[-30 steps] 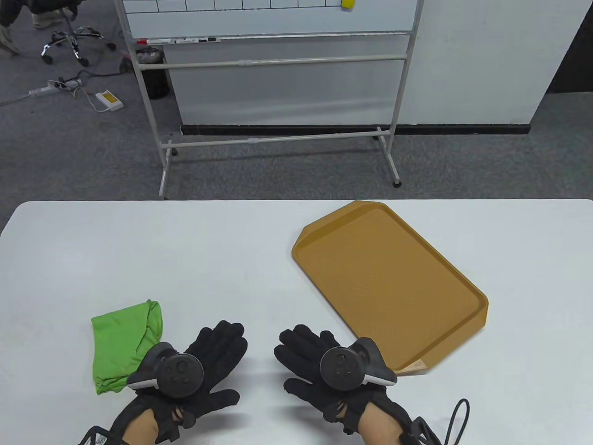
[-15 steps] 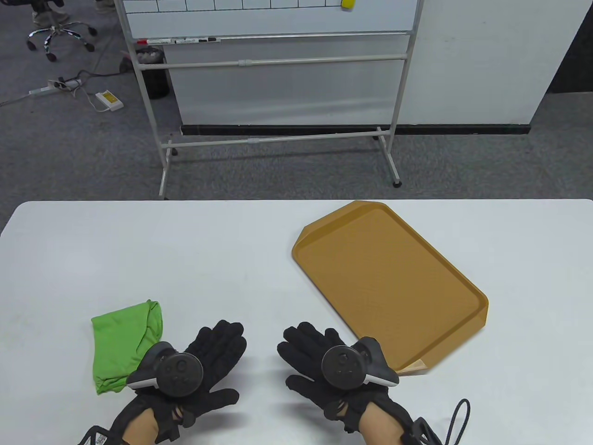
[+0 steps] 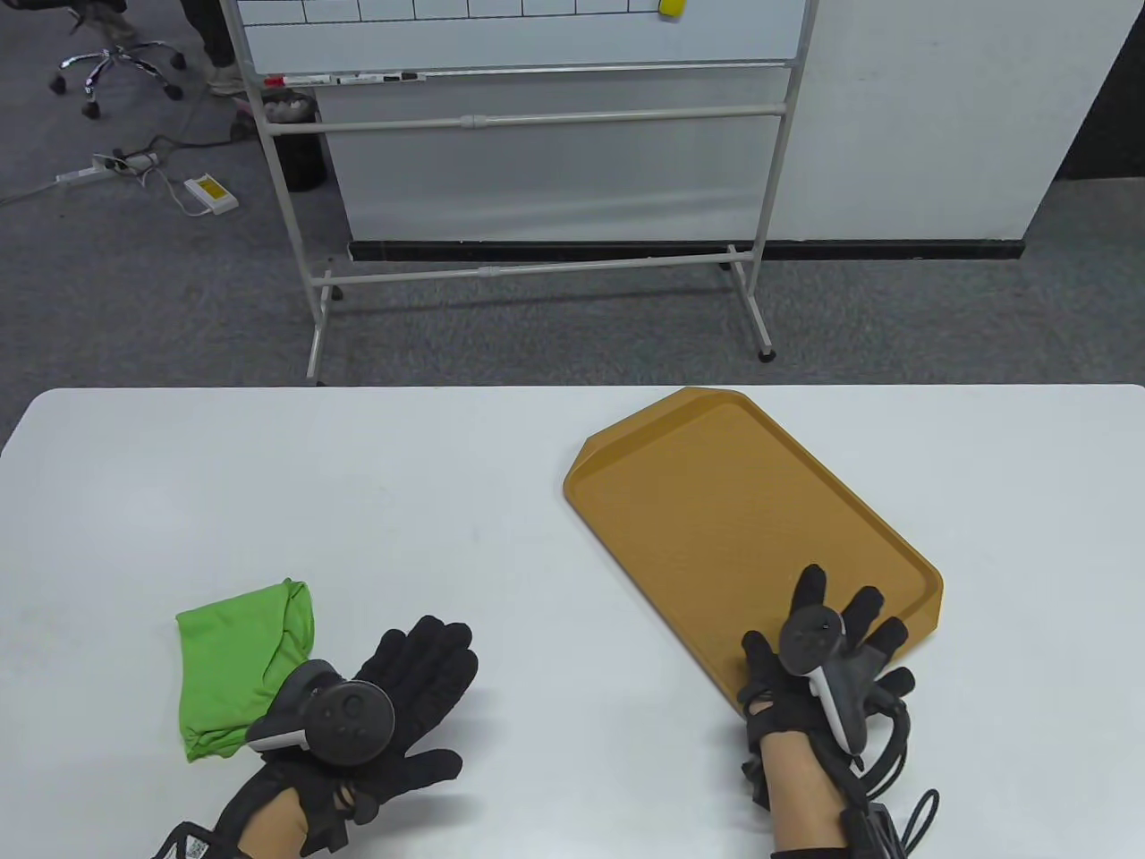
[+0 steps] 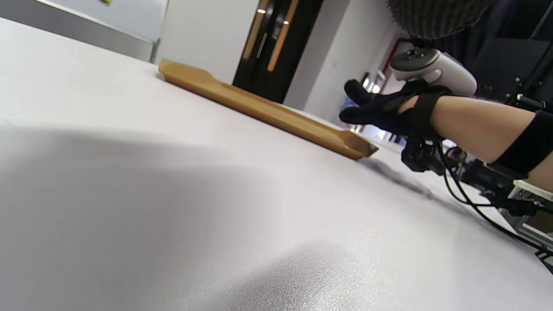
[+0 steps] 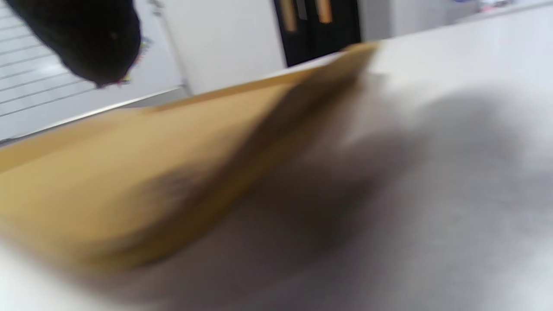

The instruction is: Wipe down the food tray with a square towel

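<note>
A brown food tray [image 3: 716, 510] lies slanted on the right half of the white table [image 3: 358, 483]; it also shows in the left wrist view [image 4: 259, 108] and, blurred, in the right wrist view [image 5: 129, 172]. A crumpled green towel [image 3: 228, 653] lies at the front left. My left hand [image 3: 420, 689] rests flat on the table just right of the towel, fingers spread, holding nothing. My right hand [image 3: 827, 626] hovers over the tray's near corner with fingers spread and empty; the left wrist view shows the right hand [image 4: 380, 112] raised above the tray's edge.
A whiteboard on a wheeled stand [image 3: 528, 134] stands on the carpet beyond the table's far edge. An office chair [image 3: 116, 63] and a power strip with cables [image 3: 116, 165] are at the far left. Cables trail from my right wrist [image 3: 886, 787].
My right hand has moved right and forward from the table beside the tray to over the tray's near corner. The left hand, towel and tray have not moved.
</note>
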Action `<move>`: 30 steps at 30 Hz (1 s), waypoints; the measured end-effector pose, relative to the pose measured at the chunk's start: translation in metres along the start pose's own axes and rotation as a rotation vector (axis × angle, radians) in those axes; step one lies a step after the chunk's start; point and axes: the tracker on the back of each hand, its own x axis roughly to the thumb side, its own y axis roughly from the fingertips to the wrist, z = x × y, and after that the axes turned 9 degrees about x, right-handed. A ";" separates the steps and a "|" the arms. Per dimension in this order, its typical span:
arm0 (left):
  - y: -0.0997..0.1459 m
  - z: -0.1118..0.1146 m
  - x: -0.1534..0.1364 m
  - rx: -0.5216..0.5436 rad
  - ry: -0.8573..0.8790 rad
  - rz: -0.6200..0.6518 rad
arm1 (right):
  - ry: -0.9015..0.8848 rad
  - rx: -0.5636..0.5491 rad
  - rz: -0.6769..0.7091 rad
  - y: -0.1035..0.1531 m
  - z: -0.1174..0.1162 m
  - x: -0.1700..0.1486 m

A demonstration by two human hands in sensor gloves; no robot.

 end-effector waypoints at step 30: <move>0.000 0.002 -0.003 -0.010 -0.008 -0.014 | -0.180 0.306 0.188 -0.013 0.013 -0.006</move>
